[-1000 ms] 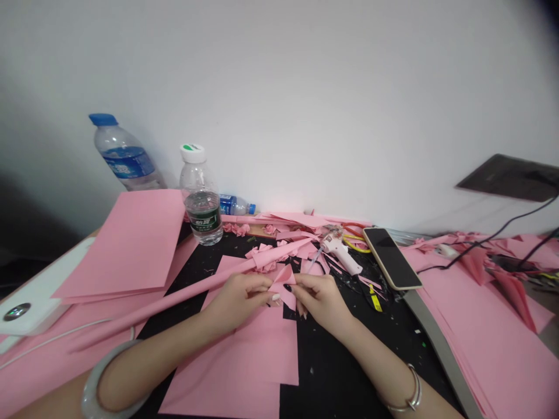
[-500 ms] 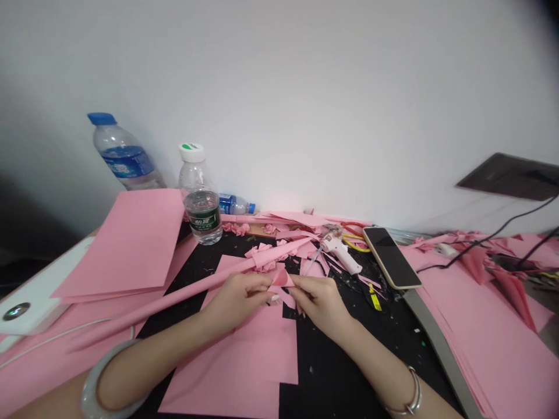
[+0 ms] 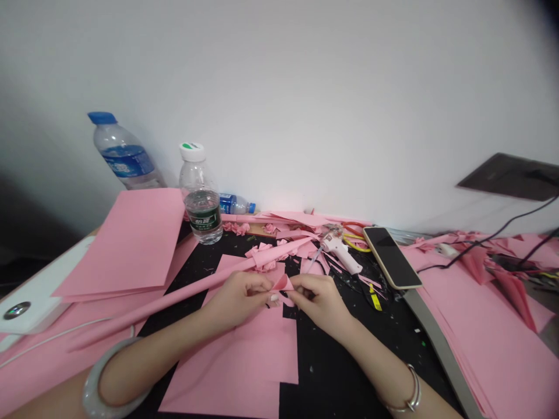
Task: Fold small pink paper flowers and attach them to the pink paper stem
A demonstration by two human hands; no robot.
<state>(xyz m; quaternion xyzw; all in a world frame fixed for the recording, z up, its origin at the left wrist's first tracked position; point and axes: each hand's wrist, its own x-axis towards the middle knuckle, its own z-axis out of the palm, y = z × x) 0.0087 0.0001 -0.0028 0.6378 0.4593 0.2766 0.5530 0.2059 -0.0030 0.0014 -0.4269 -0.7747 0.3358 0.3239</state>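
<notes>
Between my two hands is a small piece of pink paper (image 3: 282,283), curled into a cone-like shape. My left hand (image 3: 244,297) pinches its left side, thumb and fingers closed. On the other side my right hand (image 3: 318,299) grips the paper's right edge between thumb and fingertips. Beneath them lie flat pink sheets (image 3: 236,366) on the black work surface (image 3: 345,372). A long rolled pink paper tube (image 3: 187,297) runs diagonally behind my left hand. Just beyond my right hand rests a white glue gun (image 3: 343,253).
A green-labelled water bottle (image 3: 201,203) stands at the back left, near a leaning blue-capped bottle (image 3: 126,157) and a bottle on its side (image 3: 236,204). A phone (image 3: 392,256) lies right of the glue gun. Pink sheet stacks (image 3: 484,326) cover the right; cables (image 3: 480,238) cross them.
Both hands stay in nearly the same place. The fingers have shifted slightly on the curled paper, and the right fingers have drawn in closer together.
</notes>
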